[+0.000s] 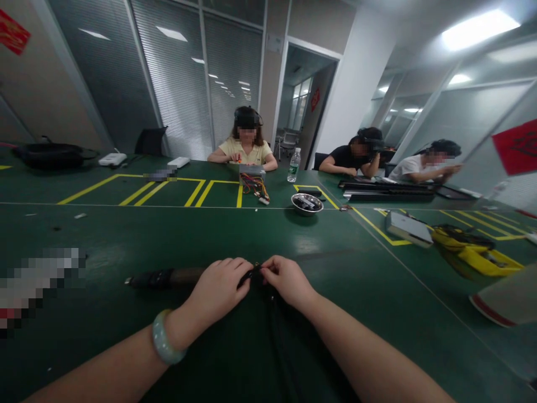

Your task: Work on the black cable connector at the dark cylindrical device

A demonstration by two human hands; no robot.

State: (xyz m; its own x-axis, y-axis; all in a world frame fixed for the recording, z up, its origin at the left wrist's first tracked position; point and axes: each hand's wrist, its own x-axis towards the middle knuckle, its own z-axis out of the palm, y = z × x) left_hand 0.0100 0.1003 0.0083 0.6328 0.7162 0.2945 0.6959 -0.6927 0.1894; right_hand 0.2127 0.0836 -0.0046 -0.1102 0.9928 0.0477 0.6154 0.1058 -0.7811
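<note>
A long dark strap-like thing (pixel 159 278) lies on the green table in front of me, with a brownish length in its middle and a small metal piece at its left end. My left hand (pixel 224 284) is closed over its right part, fingers bent round it. My right hand (pixel 289 282) pinches the black end with a small brass-coloured bit, close against the left fingertips. Below the hands a black strap (pixel 274 330) runs toward the near edge; whether it joins the held piece, I cannot tell. The fingers partly hide what they grip.
Across the table (pixel 138 229) a person (pixel 247 148) sits behind a grey box with coloured wires (pixel 255 187). A metal bowl (pixel 307 204) and a water bottle (pixel 294 166) stand mid-table. Two others sit at right. A yellow bag (pixel 478 252) and white cylinder (pixel 507 296) are nearer.
</note>
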